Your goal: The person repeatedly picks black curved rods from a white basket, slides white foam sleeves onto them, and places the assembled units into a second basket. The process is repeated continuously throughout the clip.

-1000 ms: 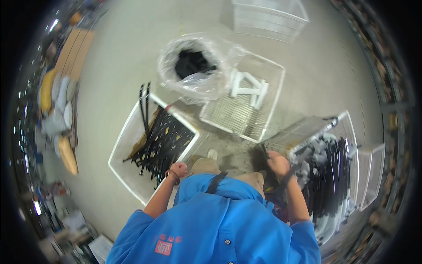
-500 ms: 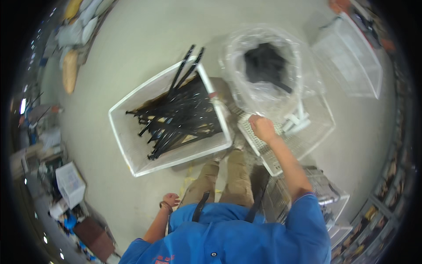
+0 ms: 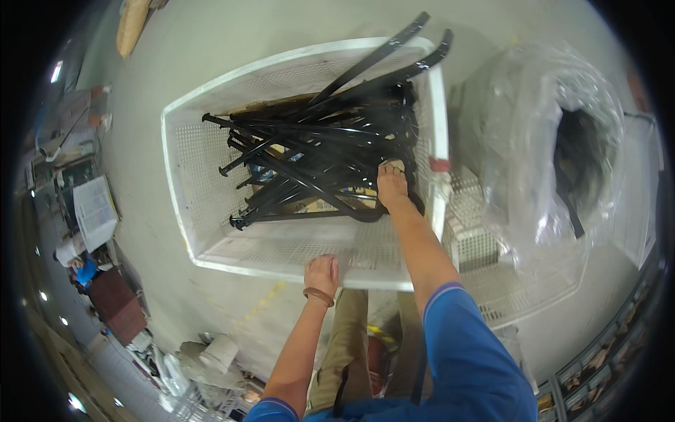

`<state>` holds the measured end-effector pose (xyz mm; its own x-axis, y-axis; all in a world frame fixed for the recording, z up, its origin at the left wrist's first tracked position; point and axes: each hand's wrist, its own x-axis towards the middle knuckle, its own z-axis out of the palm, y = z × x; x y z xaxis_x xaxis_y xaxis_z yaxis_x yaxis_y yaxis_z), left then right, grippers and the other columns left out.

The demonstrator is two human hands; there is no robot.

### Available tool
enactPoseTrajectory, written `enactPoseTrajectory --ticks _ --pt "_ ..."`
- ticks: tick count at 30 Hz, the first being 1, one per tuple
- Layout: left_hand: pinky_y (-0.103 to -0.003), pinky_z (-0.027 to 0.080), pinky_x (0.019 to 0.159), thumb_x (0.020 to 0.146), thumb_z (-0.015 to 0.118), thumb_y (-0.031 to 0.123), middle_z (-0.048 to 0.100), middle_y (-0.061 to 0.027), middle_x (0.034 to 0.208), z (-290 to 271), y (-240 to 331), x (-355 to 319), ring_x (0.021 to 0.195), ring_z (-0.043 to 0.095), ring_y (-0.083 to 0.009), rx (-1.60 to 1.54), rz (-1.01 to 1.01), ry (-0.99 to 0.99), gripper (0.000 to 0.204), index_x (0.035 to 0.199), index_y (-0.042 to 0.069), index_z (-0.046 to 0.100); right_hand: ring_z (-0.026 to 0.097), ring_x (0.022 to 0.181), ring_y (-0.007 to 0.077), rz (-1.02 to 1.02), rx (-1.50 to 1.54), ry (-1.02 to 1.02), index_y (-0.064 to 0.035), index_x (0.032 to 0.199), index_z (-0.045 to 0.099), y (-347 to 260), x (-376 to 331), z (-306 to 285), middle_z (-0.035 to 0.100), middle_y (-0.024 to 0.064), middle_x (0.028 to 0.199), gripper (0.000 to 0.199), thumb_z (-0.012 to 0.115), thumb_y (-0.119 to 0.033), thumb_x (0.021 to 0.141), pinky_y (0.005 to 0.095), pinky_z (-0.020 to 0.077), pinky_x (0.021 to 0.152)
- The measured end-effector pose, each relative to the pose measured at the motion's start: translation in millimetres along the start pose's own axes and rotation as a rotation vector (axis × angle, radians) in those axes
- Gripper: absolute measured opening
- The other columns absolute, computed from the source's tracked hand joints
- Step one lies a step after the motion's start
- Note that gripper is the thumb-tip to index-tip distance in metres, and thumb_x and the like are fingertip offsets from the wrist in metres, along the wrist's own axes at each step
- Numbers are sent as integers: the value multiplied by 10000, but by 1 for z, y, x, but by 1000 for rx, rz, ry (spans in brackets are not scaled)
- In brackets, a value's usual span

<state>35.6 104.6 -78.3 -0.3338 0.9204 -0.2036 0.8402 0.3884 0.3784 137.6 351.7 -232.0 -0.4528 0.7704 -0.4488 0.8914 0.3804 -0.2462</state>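
A white perforated plastic crate (image 3: 211, 247) holds a jumble of long black rods (image 3: 309, 126) with flared ends. Two curved black strips (image 3: 383, 62) stick out over its far right corner. Inside the crate, at its right end, my right hand (image 3: 392, 184) is closed among the rods. A small tan patch shows at its fingertips; what they grip is too unclear to name. My left hand (image 3: 322, 273), with a brown bracelet at the wrist, is closed over the crate's near rim.
To the right stands a clear plastic bag (image 3: 513, 141), its mouth open on dark contents, beside a low white perforated crate (image 3: 520, 288). Another white crate (image 3: 96, 212) lies off to the left. Shelving (image 3: 598, 366) lines the lower right. My legs are against the crate's near side.
My right hand has moved left from the low crate by the bag into the crate of rods. My left hand has come up from my side to the near rim. The view has shifted closer.
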Motion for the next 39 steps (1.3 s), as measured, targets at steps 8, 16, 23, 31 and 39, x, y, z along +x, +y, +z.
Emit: enactPoseTrajectory --ticks 8,16,23,31,39 --pt "-429 450 604 839 588 195 595 -83 741 20 -12 -1 673 582 -301 29 -36 95 96 830 102 611 565 1112 255 -410 -351 380 -87 1088 624 -58 127 -138 601 112 1167 270 572 -156 833 423 401 977" --pt "-439 497 699 851 604 271 643 -100 824 19 -12 -3 767 625 -334 -17 -125 -62 198 925 88 616 723 823 235 -415 -424 79 -85 943 658 -26 66 -230 726 92 856 124 601 -97 834 353 572 683" --pt "-471 374 1043 772 747 166 472 -198 1393 -120 71 53 1243 473 -398 -212 155 317 633 1317 28 455 688 655 221 -295 -250 311 -57 901 601 18 -191 -358 660 84 715 133 612 -56 769 341 528 507" --pt "-405 524 725 761 791 279 668 -160 931 -269 287 -42 832 652 -342 36 1120 -705 559 1207 26 571 602 589 198 -159 69 452 -79 861 521 9 -504 -353 531 27 636 163 609 -125 732 303 465 522" --pt "-260 375 371 955 618 226 509 -6 616 -205 272 -150 395 433 -99 -163 195 -1600 214 1068 60 546 568 1094 281 781 407 1049 -95 1154 599 -64 -718 -209 600 86 1137 387 687 -171 785 438 422 985"
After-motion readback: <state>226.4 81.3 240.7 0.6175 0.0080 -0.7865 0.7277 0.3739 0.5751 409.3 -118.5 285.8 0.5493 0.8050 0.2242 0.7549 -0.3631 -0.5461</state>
